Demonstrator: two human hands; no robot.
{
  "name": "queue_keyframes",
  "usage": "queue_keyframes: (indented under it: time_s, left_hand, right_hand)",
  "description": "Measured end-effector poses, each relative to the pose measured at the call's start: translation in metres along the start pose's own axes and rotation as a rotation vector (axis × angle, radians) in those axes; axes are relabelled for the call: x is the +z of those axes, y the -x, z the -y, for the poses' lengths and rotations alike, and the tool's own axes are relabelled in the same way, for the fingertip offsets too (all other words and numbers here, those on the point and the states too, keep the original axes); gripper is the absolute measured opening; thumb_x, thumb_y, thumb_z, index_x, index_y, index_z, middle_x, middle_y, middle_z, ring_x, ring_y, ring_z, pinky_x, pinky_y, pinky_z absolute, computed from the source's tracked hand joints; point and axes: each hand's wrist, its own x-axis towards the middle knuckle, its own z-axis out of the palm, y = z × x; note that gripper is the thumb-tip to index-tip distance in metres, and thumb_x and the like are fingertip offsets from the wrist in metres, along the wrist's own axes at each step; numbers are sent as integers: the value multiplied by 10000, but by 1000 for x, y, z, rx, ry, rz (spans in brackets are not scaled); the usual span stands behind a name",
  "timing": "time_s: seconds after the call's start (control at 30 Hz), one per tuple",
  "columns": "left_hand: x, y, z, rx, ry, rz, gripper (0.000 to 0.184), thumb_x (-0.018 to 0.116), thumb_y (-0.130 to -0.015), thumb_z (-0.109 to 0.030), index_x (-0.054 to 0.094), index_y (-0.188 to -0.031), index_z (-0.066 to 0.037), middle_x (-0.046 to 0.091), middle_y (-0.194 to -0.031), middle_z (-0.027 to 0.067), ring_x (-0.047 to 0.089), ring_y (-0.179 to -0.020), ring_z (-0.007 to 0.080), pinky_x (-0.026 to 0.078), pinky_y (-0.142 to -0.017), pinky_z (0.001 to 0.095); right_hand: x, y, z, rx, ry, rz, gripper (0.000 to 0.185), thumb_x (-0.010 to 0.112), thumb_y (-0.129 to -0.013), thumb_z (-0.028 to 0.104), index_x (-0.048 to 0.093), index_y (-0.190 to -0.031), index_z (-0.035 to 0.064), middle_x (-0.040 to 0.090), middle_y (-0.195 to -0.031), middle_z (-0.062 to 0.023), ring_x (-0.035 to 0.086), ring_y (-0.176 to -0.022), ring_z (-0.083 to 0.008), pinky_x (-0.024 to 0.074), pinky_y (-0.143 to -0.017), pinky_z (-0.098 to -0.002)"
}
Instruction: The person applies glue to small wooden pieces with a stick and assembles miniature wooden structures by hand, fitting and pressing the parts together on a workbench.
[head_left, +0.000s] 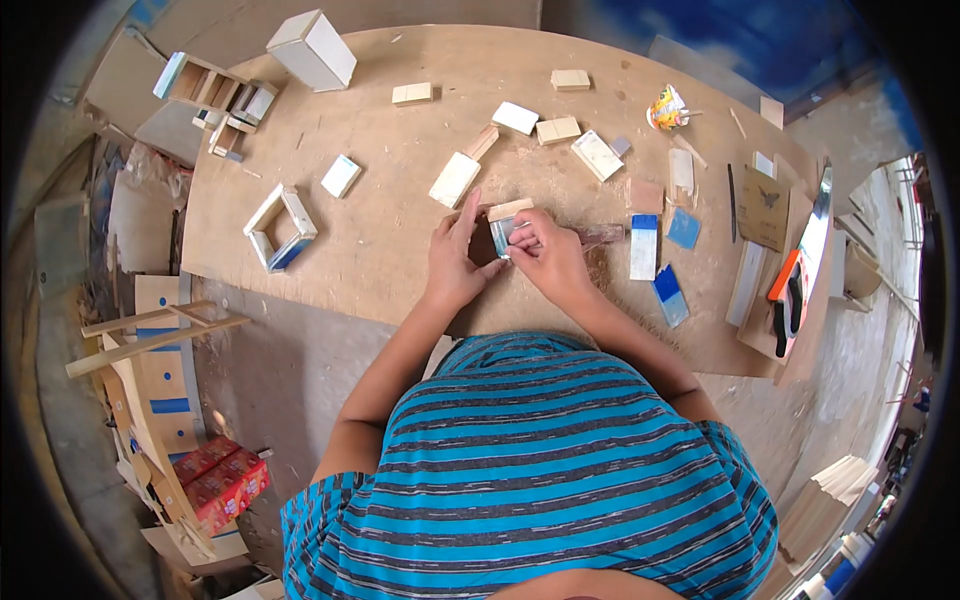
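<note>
A small wooden box (512, 209), with a pale top strip and a bluish-white face, stands on the table between my two hands. My left hand (455, 265) is curved round its left side, the index finger pointing up and the thumb at the lower edge. On the other side, my right hand (550, 262) has its thumb and fingers pinched together against the box's face. Whatever is in that pinch is too small or too hidden to make out. A brown stick-like piece (603, 234) lies just right of my right hand.
Several pale blocks (455, 180) lie beyond my hands. A hexagonal wooden frame (280, 228) lies left, near a white box (318, 52). Blue-and-white pieces (643, 252), sandpaper (765, 207), a yellow cup (666, 108) and a handsaw (803, 265) are on the right.
</note>
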Motion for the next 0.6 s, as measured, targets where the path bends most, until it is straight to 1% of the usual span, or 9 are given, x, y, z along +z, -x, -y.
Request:
queue_keyframes:
  time_s: [0.07,0.17,0.27,0.37,0.47,0.57,0.6]
  left_hand:
    - [0,0,1,1,-13,9,1173,881,-564,-104,255,-1556,-119,633,-1266,138,581,-1104,346,453,-995,430]
    - [1,0,2,16,-21,-4,1159,874,-571,-97,260,-1555,-117,634,-1260,143,585,-1103,345,451,-1006,428]
    - [3,1,3,-10,-9,-3,1159,884,-558,-136,275,-1543,-83,643,-1244,144,581,-1095,352,433,-1006,431]
    - [3,1,3,-14,1,-1,1159,885,-562,-133,273,-1544,-85,643,-1246,135,575,-1104,352,433,-1009,431]
    - [4,2,2,-32,4,8,1159,884,-564,-129,269,-1545,-89,633,-1271,113,559,-1136,349,433,-1016,430]
    - [1,1,-3,-75,-18,39,1179,886,-561,-130,245,-1550,-95,617,-1304,91,543,-1168,349,428,-1026,438]
    - [1,1,-5,-60,-23,45,1191,888,-557,-137,236,-1552,-98,614,-1309,88,540,-1174,350,422,-1033,442]
  right_hand:
    - [0,0,-1,-5,-4,5,402,732,-787,-24,540,-1139,6,709,-881,-184,736,-794,-247,586,-703,-333]
    - [0,-1,0,-2,6,10,405,737,-783,-22,541,-1137,8,706,-892,-184,735,-801,-244,586,-706,-332]
    - [0,0,-4,-13,-37,4,408,739,-782,-20,544,-1139,9,704,-899,-183,733,-804,-239,587,-707,-333]
    - [-9,2,2,53,-70,69,400,731,-820,-13,531,-1166,-3,695,-973,-189,709,-857,-183,588,-752,-303]
    - [-31,2,-1,55,-32,-26,381,737,-803,0,571,-1146,11,689,-1010,-175,702,-862,-214,593,-725,-311]
    - [-80,5,19,-152,506,-164,379,751,-759,26,626,-1117,31,684,-1023,-130,669,-923,-274,572,-800,-369]
    - [-91,7,22,-188,608,-133,380,755,-744,37,641,-1106,37,682,-1025,-118,650,-951,-290,552,-830,-388]
